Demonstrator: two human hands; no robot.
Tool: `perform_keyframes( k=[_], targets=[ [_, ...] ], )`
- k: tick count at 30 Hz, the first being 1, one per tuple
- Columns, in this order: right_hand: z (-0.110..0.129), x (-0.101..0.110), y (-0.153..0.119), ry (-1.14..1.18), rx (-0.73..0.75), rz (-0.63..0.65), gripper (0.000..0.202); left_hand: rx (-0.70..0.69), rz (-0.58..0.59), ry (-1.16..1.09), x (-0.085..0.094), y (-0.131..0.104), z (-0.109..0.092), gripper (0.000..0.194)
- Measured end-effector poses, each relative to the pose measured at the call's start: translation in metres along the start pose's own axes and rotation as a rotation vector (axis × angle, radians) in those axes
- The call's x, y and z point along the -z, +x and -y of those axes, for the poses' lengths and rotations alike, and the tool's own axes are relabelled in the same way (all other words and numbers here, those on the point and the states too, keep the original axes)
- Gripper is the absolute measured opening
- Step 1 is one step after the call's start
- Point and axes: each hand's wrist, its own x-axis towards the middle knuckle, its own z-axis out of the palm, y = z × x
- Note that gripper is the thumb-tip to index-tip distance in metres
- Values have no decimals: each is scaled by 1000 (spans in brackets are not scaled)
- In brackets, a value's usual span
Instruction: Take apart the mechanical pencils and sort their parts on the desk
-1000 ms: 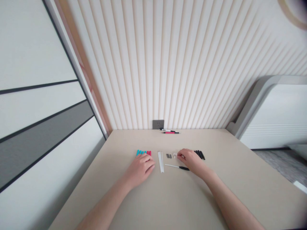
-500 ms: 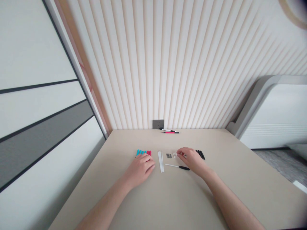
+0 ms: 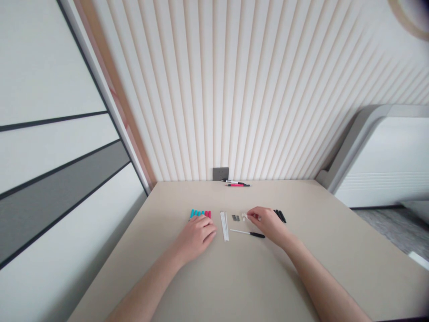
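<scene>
On table, well inside edges | right hand at white pieces

Small white pieces are loosely clustered on the table, partly hidden at their right. Well to their left, teal tubes and red tubes are laid side by side in a row, red rightmost, their near ends covered.

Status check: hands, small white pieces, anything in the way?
Left hand partly covering teal and red tubes. Right hand at small white pieces, grip unclear. Black-handled rod lying close on their near side.
</scene>
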Motion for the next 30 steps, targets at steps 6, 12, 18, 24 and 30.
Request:
perform_keyframes(
  k=[6, 12, 18, 24, 30],
  targets=[
    [0, 0, -1, -20, -5, 66, 21, -2, -2, -6, -1, 0, 1, 19],
    [-3, -3, -1, -36, 14, 84, 21, 9, 26, 2, -1, 0, 0, 18],
    [-4, -4, 1, -68, 2, 90, 22, 8, 33, 9, 0, 0, 0, 17],
    [-1, -2, -1, -70, 3, 91, 23, 10, 40, 9, 0, 1, 0, 18],
    [-2, -4, 0, -71, 9, 104, 24, 4, 42, 6, -1, 1, 0, 18]
  ],
)
